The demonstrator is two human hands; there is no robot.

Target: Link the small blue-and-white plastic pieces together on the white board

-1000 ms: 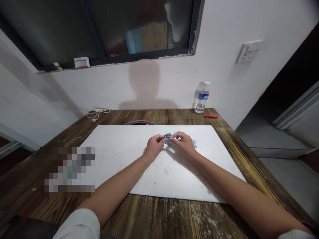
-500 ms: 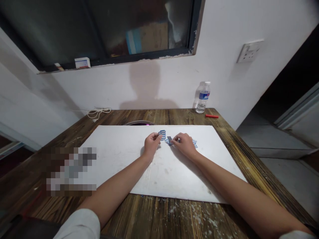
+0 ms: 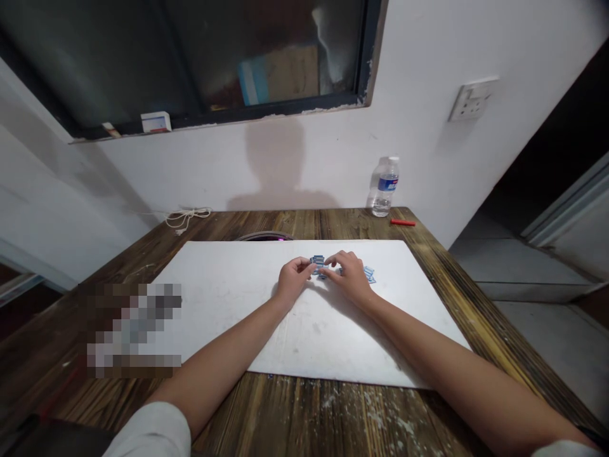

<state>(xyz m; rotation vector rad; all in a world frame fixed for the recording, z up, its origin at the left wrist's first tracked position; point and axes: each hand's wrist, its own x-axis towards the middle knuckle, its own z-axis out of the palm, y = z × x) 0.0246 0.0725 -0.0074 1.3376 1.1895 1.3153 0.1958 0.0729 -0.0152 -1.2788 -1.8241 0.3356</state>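
My curved left hand [image 3: 295, 280] and right hand [image 3: 349, 278] rest their fingertips on small blue-and-white flat pieces [image 3: 317, 264] lying on a white board [image 3: 214, 317] (whether either grip is clenched, I cannot tell). Fingertip contact suits such small pieces.

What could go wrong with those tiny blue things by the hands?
Maybe two things. The small blue-and-white pieces sit close together between the left hand and the right hand, so a finger could bump them out of place. The loose piece beside the right hand could get brushed away too, and because it looks small and light, it might slide off the white board onto the wooden table, where it could be harder to spot.
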